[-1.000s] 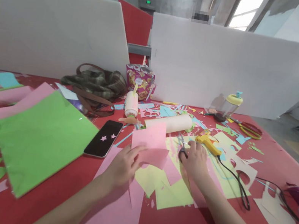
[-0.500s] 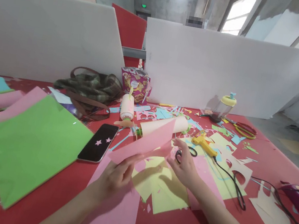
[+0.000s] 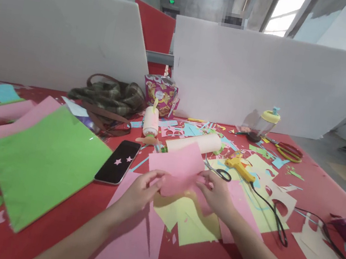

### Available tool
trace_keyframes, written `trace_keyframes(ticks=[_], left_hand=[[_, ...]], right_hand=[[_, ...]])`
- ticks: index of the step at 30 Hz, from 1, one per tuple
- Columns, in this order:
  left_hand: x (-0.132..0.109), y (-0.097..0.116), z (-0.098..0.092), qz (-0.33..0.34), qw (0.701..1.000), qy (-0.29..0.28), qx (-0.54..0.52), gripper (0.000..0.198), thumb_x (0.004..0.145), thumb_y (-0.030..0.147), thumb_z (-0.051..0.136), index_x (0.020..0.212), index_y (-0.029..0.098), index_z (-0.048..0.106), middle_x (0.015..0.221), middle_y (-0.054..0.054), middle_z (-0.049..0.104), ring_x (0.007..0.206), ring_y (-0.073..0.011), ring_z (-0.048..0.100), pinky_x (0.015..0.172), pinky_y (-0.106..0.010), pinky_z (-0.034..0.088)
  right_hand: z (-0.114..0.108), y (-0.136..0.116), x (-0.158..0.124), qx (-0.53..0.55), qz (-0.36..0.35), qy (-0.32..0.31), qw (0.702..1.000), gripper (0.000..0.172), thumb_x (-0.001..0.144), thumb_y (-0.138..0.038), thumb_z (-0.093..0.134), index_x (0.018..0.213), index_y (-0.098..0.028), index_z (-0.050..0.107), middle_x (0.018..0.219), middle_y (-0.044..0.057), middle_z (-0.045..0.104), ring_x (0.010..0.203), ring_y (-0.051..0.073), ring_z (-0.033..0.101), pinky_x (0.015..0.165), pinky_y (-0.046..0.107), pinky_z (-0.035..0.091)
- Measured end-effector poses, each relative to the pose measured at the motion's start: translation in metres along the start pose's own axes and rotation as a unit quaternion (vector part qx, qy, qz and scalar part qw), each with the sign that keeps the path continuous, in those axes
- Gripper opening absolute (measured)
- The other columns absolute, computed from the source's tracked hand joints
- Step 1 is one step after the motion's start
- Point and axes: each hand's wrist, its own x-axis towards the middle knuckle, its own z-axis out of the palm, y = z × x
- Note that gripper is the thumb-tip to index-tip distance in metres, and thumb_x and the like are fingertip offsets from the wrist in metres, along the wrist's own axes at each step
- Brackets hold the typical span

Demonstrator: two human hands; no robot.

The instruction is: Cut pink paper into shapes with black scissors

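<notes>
A sheet of pink paper (image 3: 176, 163), curved at its lower edge, is held up between both hands over yellow and pink scraps. My left hand (image 3: 144, 187) pinches its lower left edge between thumb and fingers. At the right edge, my right hand (image 3: 215, 195) has its thumb and fingers closed on the same sheet. Scissors with black handles (image 3: 223, 174) lie just beyond my right hand. Behind the sheet lies a cream paper roll (image 3: 212, 143). A phone (image 3: 118, 162) with two small pink stars on its screen rests to the left.
A yellow glue gun (image 3: 241, 169) with a black cord lies at right, near red-handled scissors (image 3: 289, 151). Green paper (image 3: 49, 165) covers much of the left. A small cream bottle (image 3: 151, 121), a snack bag (image 3: 160, 96) and a plaid bag (image 3: 112, 96) stand at the back.
The pink sheet has turned from a slanted fold to face me more openly. My right hand has closed on its right edge, and my left hand now pinches its lower left.
</notes>
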Motion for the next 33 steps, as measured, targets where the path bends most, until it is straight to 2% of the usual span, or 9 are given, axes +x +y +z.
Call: trace_keyframes(ticks=[4,8,11,14,15,18,24,29,33], left_hand=[[0.008,-0.009,0.0,-0.025,0.999,-0.022,0.019,0.023,0.075,0.032,0.045,0.077,0.016,0.062,0.087,-0.006,0.063,0.085,-0.0198,0.056,0.076,-0.029,0.042],[0.005,-0.016,0.001,-0.061,0.996,-0.063,-0.01,0.023,0.073,0.026,0.045,0.089,0.015,0.059,0.102,-0.009,0.057,0.072,-0.017,0.059,0.064,-0.029,0.047],[-0.004,-0.014,0.004,-0.073,0.989,-0.107,-0.068,0.029,0.071,0.02,0.046,0.097,0.017,0.056,0.103,-0.009,0.056,0.07,-0.0157,0.058,0.06,-0.028,0.049],[-0.011,-0.008,0.008,-0.107,0.968,-0.203,-0.1,0.032,0.068,0.013,0.046,0.098,0.016,0.056,0.082,-0.005,0.062,0.064,-0.0139,0.056,0.061,-0.029,0.049],[-0.012,-0.005,0.008,-0.109,0.965,-0.211,-0.109,0.033,0.068,0.012,0.045,0.099,0.016,0.056,0.08,-0.004,0.062,0.063,-0.0134,0.056,0.062,-0.029,0.049],[-0.01,-0.002,0.009,-0.104,0.967,-0.188,-0.139,0.037,0.068,0.01,0.043,0.103,0.017,0.053,0.091,-0.006,0.06,0.072,-0.0161,0.057,0.06,-0.028,0.049],[0.0,-0.008,0.002,-0.048,0.982,-0.118,-0.14,0.052,0.059,0.004,0.037,0.108,0.017,0.049,0.103,-0.006,0.057,0.092,-0.0187,0.053,0.073,-0.028,0.046],[-0.001,-0.01,0.0,-0.052,0.985,-0.109,-0.126,0.043,0.068,0.012,0.037,0.109,0.017,0.047,0.101,-0.005,0.056,0.087,-0.0163,0.054,0.069,-0.025,0.045],[0.0,-0.01,0.002,-0.045,0.995,-0.077,-0.034,0.033,0.074,0.02,0.041,0.106,0.02,0.048,0.106,-0.004,0.053,0.092,-0.0163,0.051,0.073,-0.025,0.043]], right_hand=[[-0.001,0.01,0.003,-0.007,0.03,0.052,0.998,0.009,0.07,-0.022,0.049,0.077,-0.019,0.054,0.069,0.004,0.055,0.063,0.018,0.053,0.054,0.029,0.042],[-0.009,0.01,0.006,0.017,0.032,0.069,0.997,0.008,0.072,-0.025,0.047,0.074,-0.02,0.053,0.073,0.004,0.057,0.067,0.018,0.054,0.056,0.029,0.043],[-0.011,0.005,0.006,0.067,0.024,0.012,0.997,0.009,0.073,-0.024,0.046,0.069,-0.019,0.053,0.065,0.001,0.057,0.06,0.015,0.054,0.054,0.026,0.043],[-0.008,0.002,0.004,0.103,0.051,-0.093,0.989,0.008,0.072,-0.022,0.046,0.071,-0.019,0.053,0.054,-0.002,0.053,0.049,0.012,0.051,0.048,0.023,0.04],[-0.006,0.002,0.003,0.102,0.062,-0.123,0.985,0.008,0.071,-0.021,0.046,0.075,-0.019,0.053,0.05,-0.004,0.051,0.046,0.012,0.05,0.046,0.023,0.039],[-0.003,0.003,0.001,0.066,0.081,-0.158,0.982,0.011,0.07,-0.019,0.045,0.078,-0.021,0.051,0.043,-0.007,0.048,0.041,0.012,0.047,0.043,0.022,0.036],[-0.006,0.001,0.003,0.037,0.095,-0.121,0.987,0.008,0.071,-0.018,0.041,0.065,-0.021,0.047,0.047,-0.005,0.049,0.043,0.012,0.047,0.044,0.022,0.033],[-0.007,-0.002,0.002,0.037,0.096,-0.122,0.987,0.009,0.072,-0.019,0.04,0.066,-0.02,0.047,0.047,-0.005,0.049,0.043,0.011,0.046,0.044,0.021,0.032],[-0.004,-0.004,-0.001,0.035,0.089,-0.144,0.985,0.011,0.073,-0.02,0.039,0.066,-0.02,0.047,0.047,-0.006,0.046,0.041,0.01,0.042,0.043,0.02,0.029]])
